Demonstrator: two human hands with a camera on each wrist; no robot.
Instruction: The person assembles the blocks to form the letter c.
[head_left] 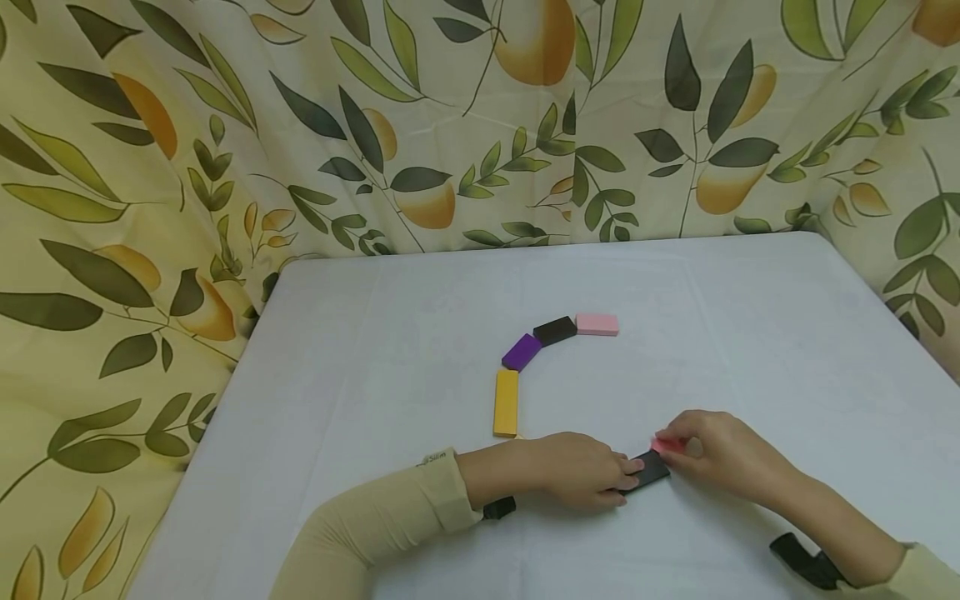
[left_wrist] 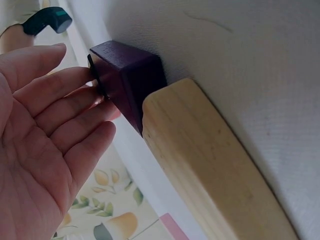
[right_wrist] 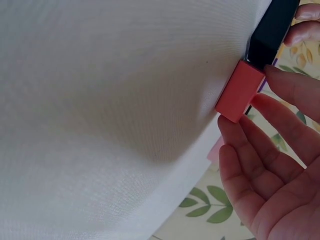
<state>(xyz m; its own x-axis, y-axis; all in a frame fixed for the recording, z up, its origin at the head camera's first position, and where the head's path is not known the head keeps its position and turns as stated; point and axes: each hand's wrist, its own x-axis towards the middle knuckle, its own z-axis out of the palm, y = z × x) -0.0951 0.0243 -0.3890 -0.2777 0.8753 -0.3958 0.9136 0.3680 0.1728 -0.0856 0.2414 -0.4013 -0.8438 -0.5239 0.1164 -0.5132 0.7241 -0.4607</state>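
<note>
My right hand (head_left: 731, 454) pinches a small coral-red block (right_wrist: 240, 91) between thumb and fingers. One end of this block meets the end of a black block (head_left: 649, 472) lying on the table. The left hand (head_left: 581, 469) rests its fairly straight fingertips on that black block's other end. In the left wrist view, a dark purple block (left_wrist: 125, 75) stands beside those fingers, and a bare wooden block (left_wrist: 210, 165) touches it. From the head, the left hand and forearm hide both of these.
A curved row runs up the white table (head_left: 375, 350): a yellow block (head_left: 506, 403), a purple block (head_left: 522, 352), a black block (head_left: 555, 331) and a pink block (head_left: 597, 324). Patterned cloth (head_left: 450, 125) hangs behind. Black wrist gear (head_left: 804, 560) sits below the right forearm.
</note>
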